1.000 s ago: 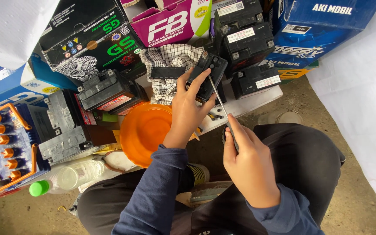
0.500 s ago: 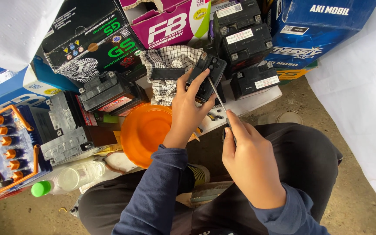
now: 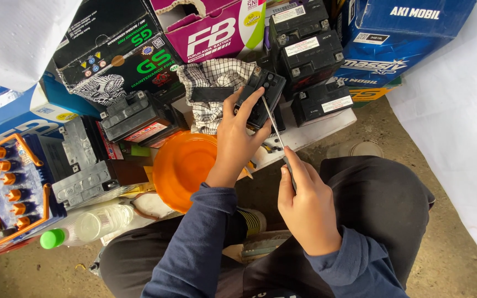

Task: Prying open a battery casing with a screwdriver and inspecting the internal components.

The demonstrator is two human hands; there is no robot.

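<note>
Head view: the left hand (image 3: 237, 142) is clamped on a small black battery (image 3: 260, 96), thumb and fingers wrapped round its sides, holding it up at about 12 o'clock from the person's lap. The right hand (image 3: 307, 207) is closed round the handle of a thin screwdriver (image 3: 274, 129); its shaft runs up toward 11 o'clock and the tip meets the top face of the battery.

Set against the pictures from a second and half a second ago, little has changed: both hands keep their grips, the battery stays in the same spot, and the shaft holds nearly the same slant. The right hand has only edged a touch. That points to steady work at one spot on the battery top, not a change of tool or part.

Around the hands: an orange bowl (image 3: 186, 165) lies just at 9 o'clock from the left wrist. A checked cloth (image 3: 213, 83) sits at 11 o'clock of the battery. More black batteries (image 3: 310, 60) are stacked at 1 o'clock, with cardboard boxes (image 3: 216, 30) behind. A clear bottle with a green cap (image 3: 84, 227) lies at 8 o'clock.
</note>
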